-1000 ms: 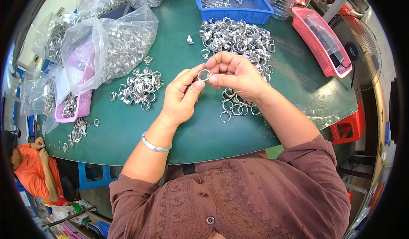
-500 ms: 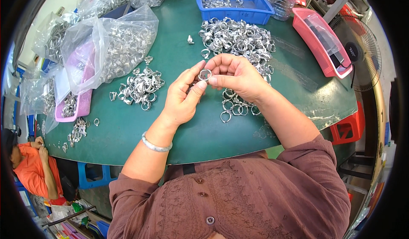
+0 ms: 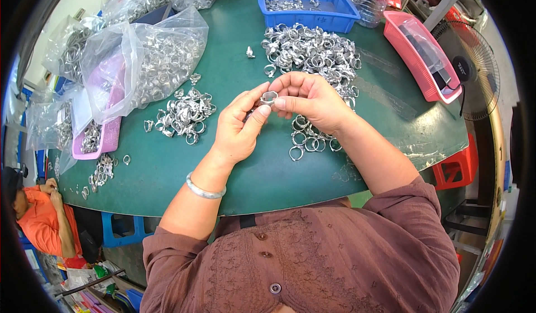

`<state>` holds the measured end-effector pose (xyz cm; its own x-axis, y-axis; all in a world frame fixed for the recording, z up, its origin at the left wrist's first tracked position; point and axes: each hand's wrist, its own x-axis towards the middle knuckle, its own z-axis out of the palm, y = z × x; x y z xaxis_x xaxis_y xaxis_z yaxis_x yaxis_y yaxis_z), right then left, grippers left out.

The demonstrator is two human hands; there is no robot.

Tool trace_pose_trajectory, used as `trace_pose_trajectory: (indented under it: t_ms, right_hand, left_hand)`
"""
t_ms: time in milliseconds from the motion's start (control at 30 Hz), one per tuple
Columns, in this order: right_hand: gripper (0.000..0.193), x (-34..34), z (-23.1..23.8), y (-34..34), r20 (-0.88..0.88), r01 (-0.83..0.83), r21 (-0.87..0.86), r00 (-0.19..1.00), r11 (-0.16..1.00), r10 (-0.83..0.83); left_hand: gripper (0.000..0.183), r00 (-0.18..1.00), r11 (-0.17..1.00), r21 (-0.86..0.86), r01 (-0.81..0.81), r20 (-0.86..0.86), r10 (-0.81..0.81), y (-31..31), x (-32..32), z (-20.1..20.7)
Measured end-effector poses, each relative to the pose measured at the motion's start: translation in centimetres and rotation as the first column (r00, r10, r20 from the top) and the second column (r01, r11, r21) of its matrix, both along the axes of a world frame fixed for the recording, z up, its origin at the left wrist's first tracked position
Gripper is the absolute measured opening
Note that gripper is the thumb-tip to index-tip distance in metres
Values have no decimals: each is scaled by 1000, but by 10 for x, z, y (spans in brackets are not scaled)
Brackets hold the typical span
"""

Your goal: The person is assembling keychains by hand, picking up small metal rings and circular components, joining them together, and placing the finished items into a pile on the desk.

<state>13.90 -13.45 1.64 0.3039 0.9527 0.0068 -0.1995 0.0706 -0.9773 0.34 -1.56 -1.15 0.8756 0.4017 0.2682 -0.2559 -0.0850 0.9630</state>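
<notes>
Between my two hands, above the green table, is a silver metal ring [image 3: 268, 97]. My left hand [image 3: 241, 124] pinches it from the left with thumb and fingers. On the other side my right hand [image 3: 306, 98] grips it between thumb and curled fingers. A large heap of similar silver rings [image 3: 312, 51] lies just beyond my right hand, and some of it is hidden behind that hand. To the left of my left hand sits a smaller pile of rings [image 3: 187, 113]. A single ring piece [image 3: 250, 52] lies apart, farther back.
A blue tray [image 3: 310, 20] with some rings stands at the back. Clear bags of rings [image 3: 167, 56] and a pink basket [image 3: 111, 137] crowd the left. At right are a pink basket [image 3: 424, 84] and a fan [image 3: 474, 67]. A person in orange [image 3: 47, 224] sits at far left.
The ring has tilted between my fingers, so its opening now looks flatter. Both hands stay in nearly the same place.
</notes>
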Motion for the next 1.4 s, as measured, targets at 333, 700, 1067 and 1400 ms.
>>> trace_pose_trajectory:
  t_ms: [333, 700, 1067, 1400]
  right_hand:
    - [25, -2, -2, 1, -39, 22, -30, 999, 999, -24]
    - [28, -1, -4, 2, -100, 21, -43, 995, 999, -26]
    - [24, -3, 1, -1, 2, 6, -78, 1000, 997, -5]
    - [23, -1, 1, 0, 5, 3, -84, 1000, 996, -3]
  left_hand:
    - [29, 977, 967, 157, -198, 110, 182, 0, 3, 0]
    - [29, 963, 900, 349, -262, 160, 218, 1, 2, 2]
    - [30, 978, 952, 227, -205, 78, 192, 0, 0, 1]
    - [31, 988, 976, 165, -144, 76, 133, 1, 0, -1]
